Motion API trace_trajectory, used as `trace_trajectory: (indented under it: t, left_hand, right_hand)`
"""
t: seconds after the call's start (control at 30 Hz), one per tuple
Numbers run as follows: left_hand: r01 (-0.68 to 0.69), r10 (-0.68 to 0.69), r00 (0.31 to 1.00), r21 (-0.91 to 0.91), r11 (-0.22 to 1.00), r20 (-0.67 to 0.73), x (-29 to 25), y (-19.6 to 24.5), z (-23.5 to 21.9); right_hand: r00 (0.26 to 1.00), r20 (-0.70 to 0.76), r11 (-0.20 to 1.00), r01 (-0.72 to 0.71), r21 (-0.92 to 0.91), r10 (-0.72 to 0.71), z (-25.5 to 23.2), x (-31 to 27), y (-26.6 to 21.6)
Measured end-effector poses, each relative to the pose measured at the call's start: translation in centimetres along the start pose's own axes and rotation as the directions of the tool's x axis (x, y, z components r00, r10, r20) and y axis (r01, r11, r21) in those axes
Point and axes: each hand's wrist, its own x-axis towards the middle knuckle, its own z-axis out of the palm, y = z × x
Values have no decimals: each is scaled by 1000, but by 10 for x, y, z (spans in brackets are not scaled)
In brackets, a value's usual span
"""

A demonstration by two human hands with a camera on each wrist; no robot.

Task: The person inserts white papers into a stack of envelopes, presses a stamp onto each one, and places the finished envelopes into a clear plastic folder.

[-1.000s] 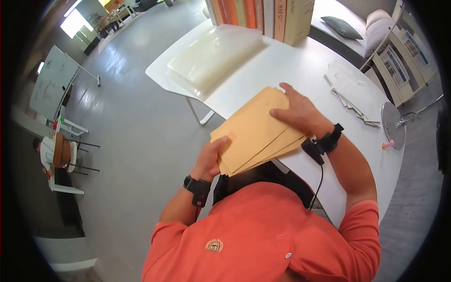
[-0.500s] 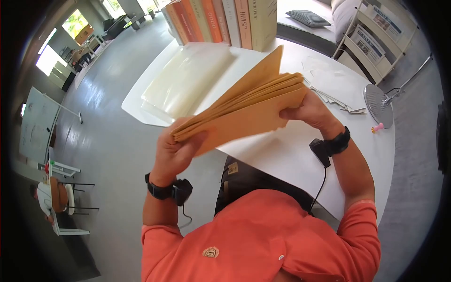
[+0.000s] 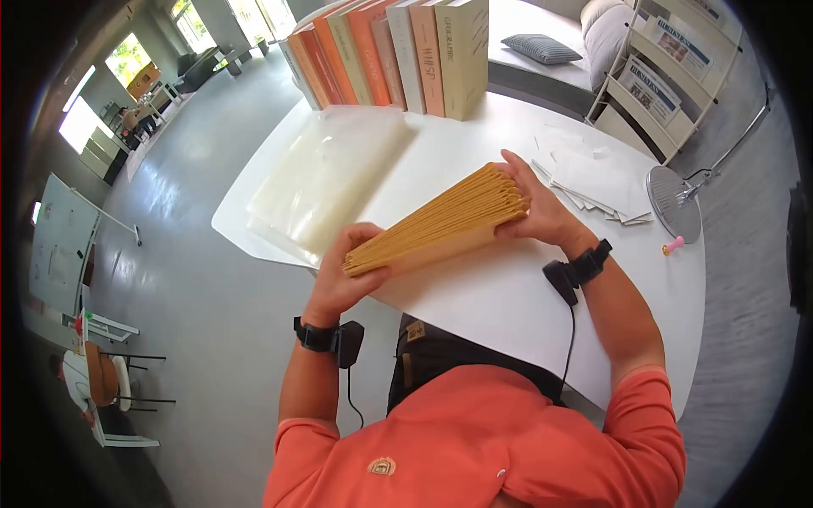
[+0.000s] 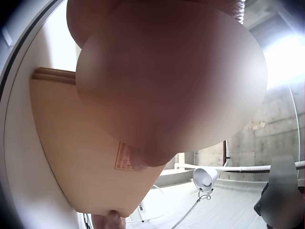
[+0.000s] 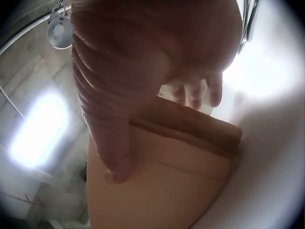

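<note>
1. One stack of tan envelopes [image 3: 440, 222] sits between both hands in the head view, over the near left part of the white table [image 3: 491, 292]. We cannot tell whether its lower edge touches the tabletop. Many thin edges face up, fanning wider toward the right.
2. Same view: we note the left hand [image 3: 339, 275] gripping the left end, thumb on the near face. The right hand [image 3: 542, 212] grips the right end, thumb likewise on the near side.
3. Around them we log clear plastic sheets [image 3: 330, 178] to the far left, a row of books [image 3: 389, 63] beyond, white papers [image 3: 597, 173] to the far right, and a pink object [image 3: 673, 245] by a round mesh disc [image 3: 669, 199].
4. Left wrist view: blur hides most of the hand; we make out a broad envelope face with a printed box [image 4: 124, 157].
5. Right wrist view: we see the thumb [image 5: 114, 157] pressed flat against the outer envelope, fingertips [image 5: 194, 95] beyond the upper edges.
</note>
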Motion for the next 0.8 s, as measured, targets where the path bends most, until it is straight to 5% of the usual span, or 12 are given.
trace_trajectory:
  t: [0.17,0.27,0.37,0.43,0.57,0.67,0.73,0.8]
  left_hand:
    - [-71,66,995,-66,995,-72,-1,-13,7]
    - [-52,15,982,-189,981,-189,-7,-21,19]
    - [-144,136,963,-17,989,-232,-17,-23,24]
    - [45,-95,962,-193,980,-257,-26,-19,22]
    - [-16,-3,986,-111,994,-168,-31,-25,11]
    - [-80,73,992,-58,995,-107,-26,-22,3]
    - [9,-33,987,-155,988,-158,-26,-22,1]
    - [-52,34,984,-101,994,-173,-21,-23,4]
  right_hand:
    - [999,21,993,-27,-118,29,12,5,-11]
    - [996,15,990,-84,113,83,14,6,3]
    - [996,70,993,-60,102,53,16,9,5]
    - [999,9,984,-32,175,31,18,8,5]
    - [996,80,998,-33,53,28,15,8,5]
    - [979,120,976,-180,122,165,6,2,-4]
    - [993,100,951,87,-298,-60,4,-3,-3]
    - [990,82,931,135,-340,-113,7,-4,2]
